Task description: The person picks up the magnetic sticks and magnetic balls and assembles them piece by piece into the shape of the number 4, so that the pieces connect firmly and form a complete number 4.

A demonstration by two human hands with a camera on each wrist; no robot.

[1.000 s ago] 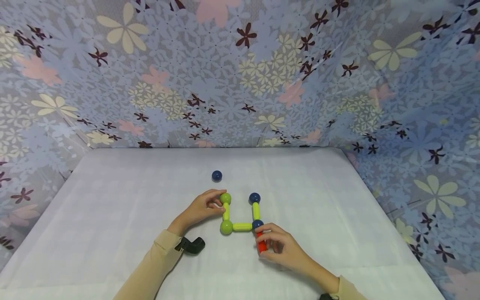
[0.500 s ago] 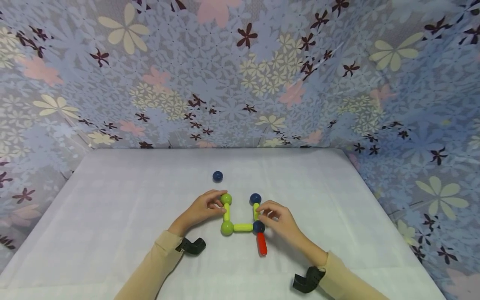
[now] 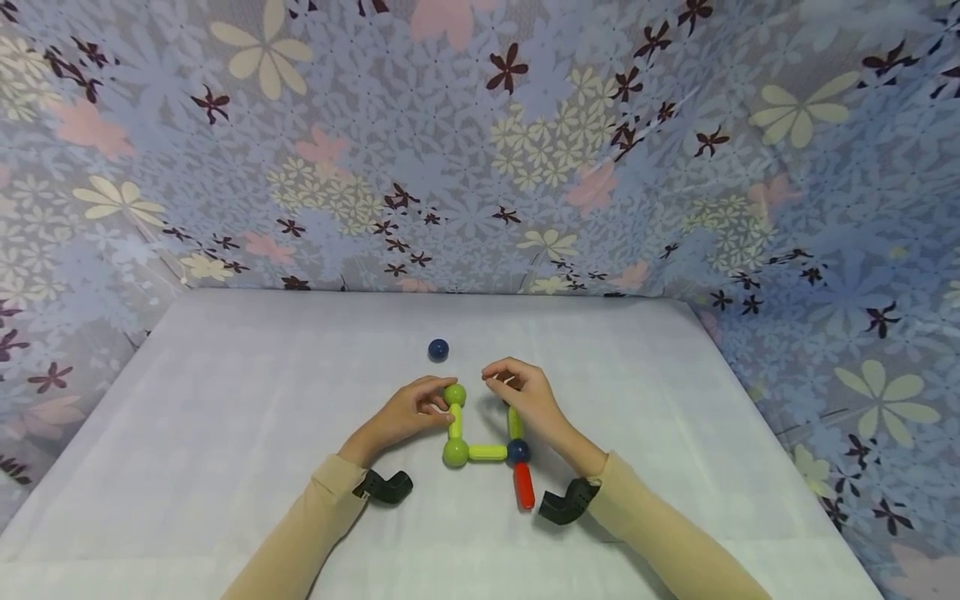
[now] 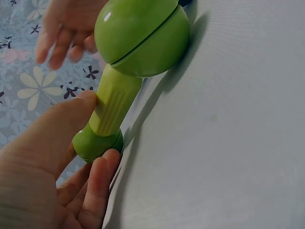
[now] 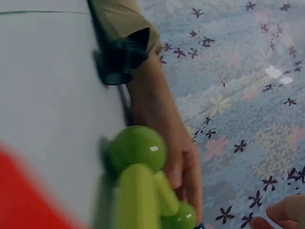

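Observation:
A U of magnetic balls and rods lies on the table. Its left side has a far green ball (image 3: 454, 394), a yellow-green rod (image 4: 114, 102) and a near green ball (image 3: 455, 452). My left hand (image 3: 401, 421) grips this side, thumb on the rod and fingers around the far ball. Another yellow-green rod (image 3: 487, 452) runs to a blue corner ball (image 3: 517, 451), from which a red rod (image 3: 524, 487) points toward me. Above the right side hovers my right hand (image 3: 531, 398), fingers loosely bent, apparently holding nothing; it hides that side's far blue ball. Beyond lies a loose blue ball (image 3: 438, 350).
A white cloth covers the table (image 3: 300, 350). Behind it and to the sides hangs a flowered fabric (image 3: 450, 167). Black wrist mounts sit on both forearms, the right mount (image 3: 570, 502) close to the red rod.
My right hand has let go of the red rod and travelled away from me, past the right side of the U toward the loose blue ball. The left hand keeps its grip in place.

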